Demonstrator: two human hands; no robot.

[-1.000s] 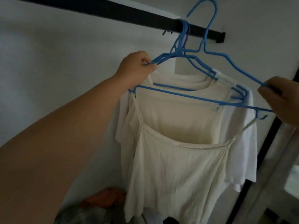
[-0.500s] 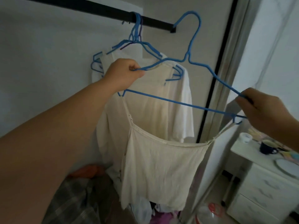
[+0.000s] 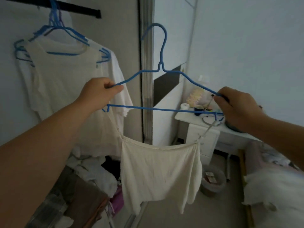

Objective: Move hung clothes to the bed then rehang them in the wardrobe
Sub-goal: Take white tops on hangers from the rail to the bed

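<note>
A blue wire hanger (image 3: 162, 69) is held in mid-air, clear of the rail. My left hand (image 3: 98, 94) grips its left shoulder and my right hand (image 3: 236, 104) grips its right shoulder. A cream strappy top (image 3: 159, 171) hangs by thin straps from the hanger's end hooks. At the upper left, a black wardrobe rail (image 3: 77, 7) carries several blue hangers (image 3: 56, 28) with a cream top (image 3: 65, 83) and a white T-shirt (image 3: 118, 76) behind it. The bed (image 3: 269, 186) shows at the lower right, pale and blurred.
A wardrobe door frame (image 3: 146, 63) runs down the middle. A white bedside table (image 3: 204, 134) with a mug and small items stands at right, and a bin (image 3: 212, 181) sits on the floor below it. A heap of clothes (image 3: 82, 186) fills the wardrobe bottom.
The view has swung right. Both hands have carried the hanger with the strappy top away from the rail, toward the bedside table and bed. The other clothes stay hung.
</note>
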